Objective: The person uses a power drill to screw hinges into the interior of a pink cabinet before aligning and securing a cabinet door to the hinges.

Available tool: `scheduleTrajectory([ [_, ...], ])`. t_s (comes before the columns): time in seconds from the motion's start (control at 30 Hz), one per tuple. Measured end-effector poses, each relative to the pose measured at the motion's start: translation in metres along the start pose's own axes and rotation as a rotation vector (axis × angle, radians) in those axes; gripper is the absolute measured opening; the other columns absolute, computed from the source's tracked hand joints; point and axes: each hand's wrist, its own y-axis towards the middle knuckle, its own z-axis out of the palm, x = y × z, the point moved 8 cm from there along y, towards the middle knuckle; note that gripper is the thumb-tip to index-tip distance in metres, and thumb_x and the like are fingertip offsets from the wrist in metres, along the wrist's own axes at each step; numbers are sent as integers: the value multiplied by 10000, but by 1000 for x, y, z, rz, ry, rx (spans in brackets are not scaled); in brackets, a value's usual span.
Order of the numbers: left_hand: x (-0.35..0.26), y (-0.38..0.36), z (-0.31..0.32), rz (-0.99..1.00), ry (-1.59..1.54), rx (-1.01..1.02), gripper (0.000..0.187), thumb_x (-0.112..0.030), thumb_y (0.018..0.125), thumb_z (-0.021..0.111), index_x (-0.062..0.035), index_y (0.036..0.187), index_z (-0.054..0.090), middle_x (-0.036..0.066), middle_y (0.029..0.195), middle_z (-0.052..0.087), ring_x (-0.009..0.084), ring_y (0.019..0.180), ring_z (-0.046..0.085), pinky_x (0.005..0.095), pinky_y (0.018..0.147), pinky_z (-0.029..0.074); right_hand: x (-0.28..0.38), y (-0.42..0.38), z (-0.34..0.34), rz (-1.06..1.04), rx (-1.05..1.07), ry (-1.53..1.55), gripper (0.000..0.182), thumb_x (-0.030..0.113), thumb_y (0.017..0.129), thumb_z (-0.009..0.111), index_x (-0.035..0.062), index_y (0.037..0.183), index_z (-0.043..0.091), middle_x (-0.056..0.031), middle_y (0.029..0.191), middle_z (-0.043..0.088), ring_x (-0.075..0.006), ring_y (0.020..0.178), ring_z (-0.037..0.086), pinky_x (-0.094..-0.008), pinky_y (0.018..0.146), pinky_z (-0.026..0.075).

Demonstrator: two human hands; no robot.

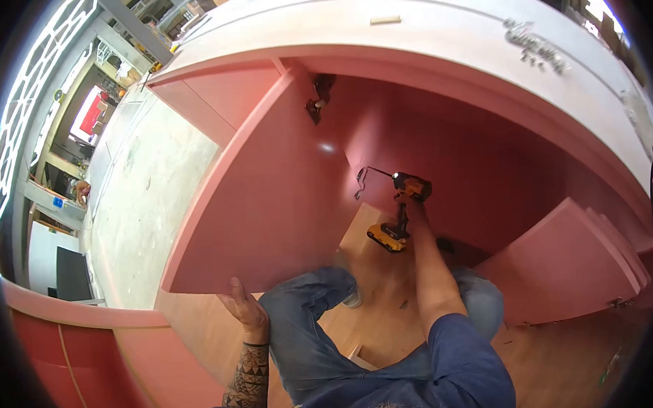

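My right hand (413, 207) is wrapped round the grip of a yellow and black cordless drill (411, 187), its lamp lit and a battery at its base. The long bit points left, its tip by a metal hinge (360, 183) at the inner edge of a pink cabinet door (261, 185). A second hinge (317, 103) sits higher up the same edge. At the door's lower corner my left hand (245, 307) grips the edge, thumb upright against it and the other fingers partly hidden.
Pink panels (566, 267) lean at the right, with hinge hardware on one edge. Above, the pale cabinet top (442, 20) bears a small wooden block (385, 20) and a scatter of metal hardware (533, 42). Another pink unit (87, 349) stands at lower left. My knees flank the cabinet opening.
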Motion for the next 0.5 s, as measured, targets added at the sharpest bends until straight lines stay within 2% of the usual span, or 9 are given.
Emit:
scheduleTrajectory([
  [0.13, -6, 1, -14, 134, 92, -74, 606, -225, 1064, 575, 35, 1545, 315, 173, 1520, 412, 280, 1441, 398, 444, 1212, 336, 73, -40, 26, -117, -90, 16, 112, 105, 855, 712, 108, 964, 683, -6, 730, 628, -147, 563, 602, -311, 513, 482],
  [0.17, -16, 0, -19, 219, 154, -138, 578, -224, 1056, 564, 35, 1521, 338, 159, 1491, 407, 260, 1417, 381, 428, 1207, 312, 93, -53, 32, -142, -94, 10, 112, 105, 855, 712, 108, 964, 683, -6, 730, 628, -147, 563, 602, -311, 513, 482],
  [0.23, -38, -4, -27, 385, 188, -208, 573, -252, 1057, 525, 47, 1510, 343, 151, 1491, 381, 257, 1429, 335, 430, 1220, 268, 138, -82, 50, -259, 47, -60, 106, 88, 858, 702, 101, 959, 674, -18, 754, 639, -152, 574, 615, -312, 521, 490],
  [0.27, -55, -8, -29, 464, 449, -240, 615, -305, 1058, 530, 49, 1519, 331, 167, 1520, 354, 286, 1462, 307, 452, 1237, 245, 155, -99, 55, -285, 44, -66, 106, 88, 858, 702, 101, 959, 674, -18, 754, 639, -152, 574, 615, -312, 521, 490],
  [0.33, -106, -15, 0, 812, 606, -99, 666, -380, 1044, 552, 38, 1516, 336, 178, 1533, 347, 311, 1483, 288, 483, 1249, 223, 189, -143, 68, -322, 16, -47, 101, 82, 865, 693, 95, 962, 673, -18, 752, 633, -148, 563, 608, -305, 527, 498],
  [0.37, -134, -20, 24, 922, 597, 3, 678, -381, 1009, 634, 30, 1488, 387, 173, 1505, 385, 308, 1449, 348, 518, 1234, 251, 200, -159, 66, -336, 16, -49, 101, 82, 865, 693, 95, 962, 673, -18, 752, 633, -148, 563, 608, -305, 527, 498],
  [0.4, -149, -17, 43, 928, 587, 0, 678, -381, 1009, 634, 30, 1488, 387, 173, 1505, 385, 308, 1449, 348, 518, 1234, 251, 203, -169, 64, -298, 32, -76, 115, 75, 866, 689, 89, 979, 673, -19, 752, 631, -141, 573, 608, -302, 530, 499],
  [0.47, -169, -7, 105, 864, 485, 305, 587, -308, 949, 740, 0, 1400, 524, 155, 1388, 513, 325, 1350, 475, 518, 1201, 319, 202, -181, 62, -271, 58, -94, 130, 69, 867, 685, 83, 995, 674, -19, 753, 628, -134, 583, 607, -299, 532, 499],
  [0.5, -202, -14, 148, 1061, 600, 359, 535, -276, 919, 774, -23, 1348, 579, 143, 1310, 562, 339, 1285, 523, 509, 1168, 360, 198, -183, 60, -325, 74, -33, 143, 61, 864, 686, 78, 1005, 669, -19, 760, 626, -129, 597, 607, -296, 533, 499],
])
